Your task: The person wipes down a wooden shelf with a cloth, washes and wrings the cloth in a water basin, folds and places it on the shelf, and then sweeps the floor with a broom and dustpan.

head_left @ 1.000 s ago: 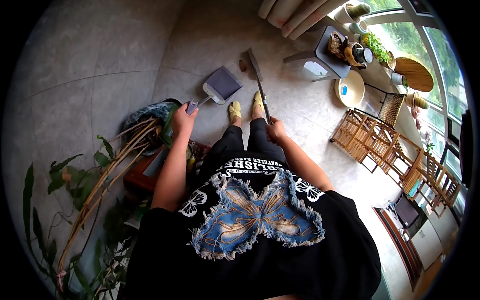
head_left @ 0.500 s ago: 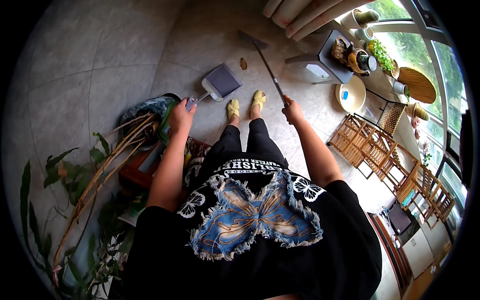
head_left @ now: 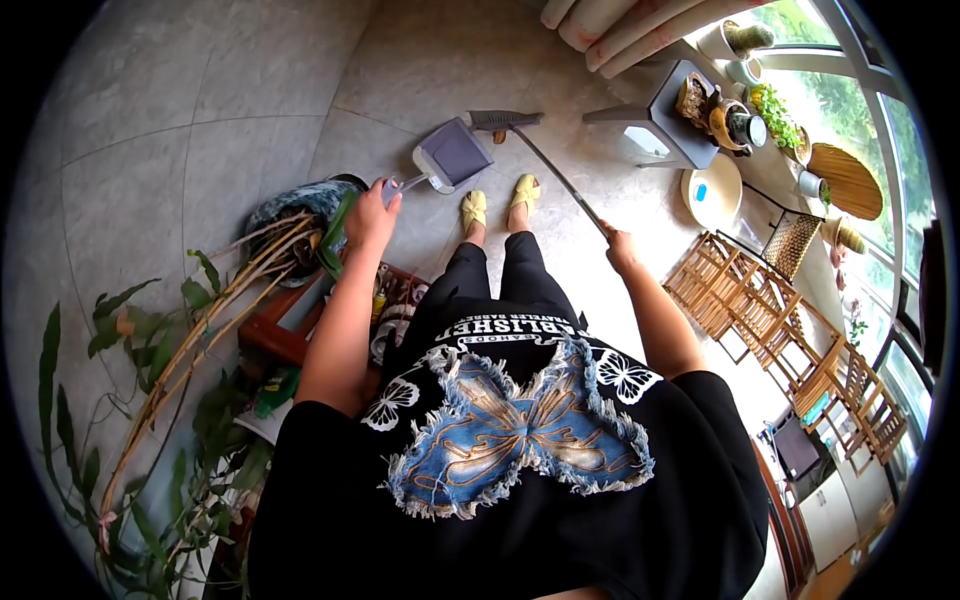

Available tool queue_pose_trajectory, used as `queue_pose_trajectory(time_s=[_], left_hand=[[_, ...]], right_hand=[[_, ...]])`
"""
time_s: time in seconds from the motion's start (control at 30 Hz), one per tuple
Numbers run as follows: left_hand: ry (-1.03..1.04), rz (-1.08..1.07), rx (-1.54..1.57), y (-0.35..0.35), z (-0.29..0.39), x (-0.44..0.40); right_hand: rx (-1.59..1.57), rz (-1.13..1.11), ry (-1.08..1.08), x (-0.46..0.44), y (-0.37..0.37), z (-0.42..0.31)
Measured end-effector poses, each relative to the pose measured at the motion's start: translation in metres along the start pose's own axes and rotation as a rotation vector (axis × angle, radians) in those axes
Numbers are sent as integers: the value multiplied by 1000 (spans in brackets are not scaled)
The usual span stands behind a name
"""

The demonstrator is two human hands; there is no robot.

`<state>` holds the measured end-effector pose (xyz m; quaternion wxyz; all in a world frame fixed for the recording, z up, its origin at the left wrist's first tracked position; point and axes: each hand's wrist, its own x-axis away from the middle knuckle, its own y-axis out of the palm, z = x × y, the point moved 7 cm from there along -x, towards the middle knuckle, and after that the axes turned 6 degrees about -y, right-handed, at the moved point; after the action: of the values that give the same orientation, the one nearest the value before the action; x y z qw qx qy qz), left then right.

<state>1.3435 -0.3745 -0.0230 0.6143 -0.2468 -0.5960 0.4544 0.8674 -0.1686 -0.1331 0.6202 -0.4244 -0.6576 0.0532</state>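
Note:
My left hand (head_left: 374, 216) is closed around the handle of a purple-grey dustpan (head_left: 457, 157), whose pan lies on the tiled floor ahead of my feet. In my right hand (head_left: 621, 247) is the end of a long dark broom handle. The broom head (head_left: 505, 120) rests on the floor just beyond the dustpan and to its right. A small brown piece (head_left: 499, 137) shows at the near side of the bristles, partly covered by the broom. It lies a short way from the pan's edge.
Yellow slippers (head_left: 525, 190) are on my feet. To the left stand a potted plant with long stems (head_left: 200, 360) and a reddish wooden box (head_left: 270, 333). On the right are a grey stool (head_left: 672, 120), a cream basin (head_left: 712, 191) and bamboo racks (head_left: 740, 285).
The broom head has swung from farther away and back toward me, now over the brown piece. My right hand has moved outward to the right. The dustpan has shifted slightly in view.

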Motion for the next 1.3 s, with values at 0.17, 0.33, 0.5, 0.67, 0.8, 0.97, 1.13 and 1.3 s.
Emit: queue_pose_trajectory(time_s=[0.17,0.33,0.5,0.67,0.8,0.97,1.13,1.3], left_hand=[[18,-34,4,-2,3,5],[31,-92,-39,-6,19,8],[73,-55,-75,-5,40,1],[68,-49,-104,-8,52,-1],[82,-40,-108,-8,46,-2],[62,-47,-60,-9,34,-3],[46,-46,-107,-11,34,0],[51,-43,-120,-8,36,3]], right_hand=[[-109,57,20,43,-19,0],[-247,120,124,33,-20,-17],[-664,-71,232,3,34,-69],[-674,-235,169,38,77,-106],[-844,-360,169,61,57,-101],[-677,-246,140,80,0,-80],[-408,-77,-9,40,3,-87],[-884,-386,248,47,64,-120]])
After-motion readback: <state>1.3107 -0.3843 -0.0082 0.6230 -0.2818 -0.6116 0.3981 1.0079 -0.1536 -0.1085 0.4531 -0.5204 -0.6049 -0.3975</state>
